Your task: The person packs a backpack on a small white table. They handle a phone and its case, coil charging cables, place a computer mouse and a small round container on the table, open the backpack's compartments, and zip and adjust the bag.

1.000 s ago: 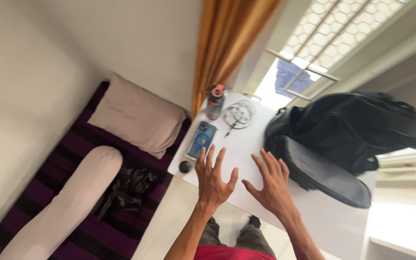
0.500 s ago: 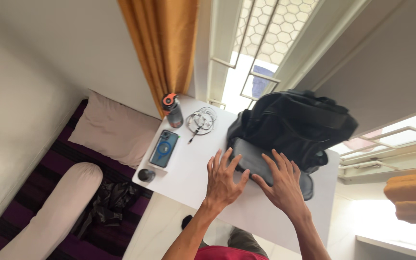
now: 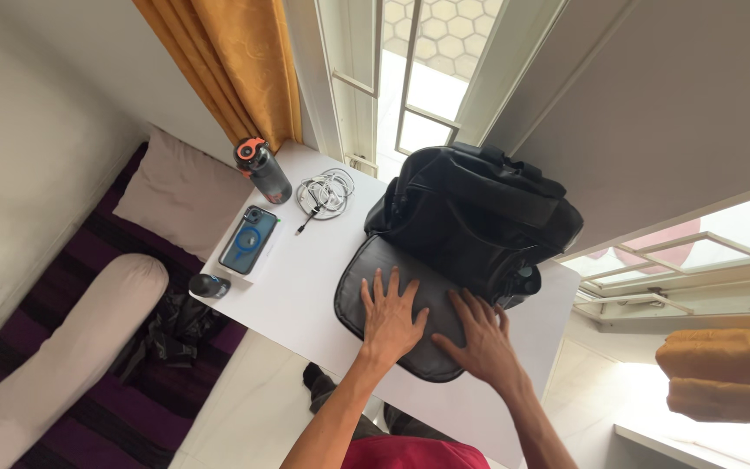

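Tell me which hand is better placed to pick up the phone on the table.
Left, probably. The left hand lies flat on the black bag's flap, on the side toward the phone. The right hand rests farther away, toward the bag side.

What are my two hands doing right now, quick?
Left hand: open, fingers spread, flat on the black bag's flap.
Right hand: open, flat on the same flap, holding nothing.

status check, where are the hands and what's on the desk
Left hand and right hand flat, fingers spread, on the open flap of the black backpack. Phone, bottle, coiled cable lie apart on the white table.
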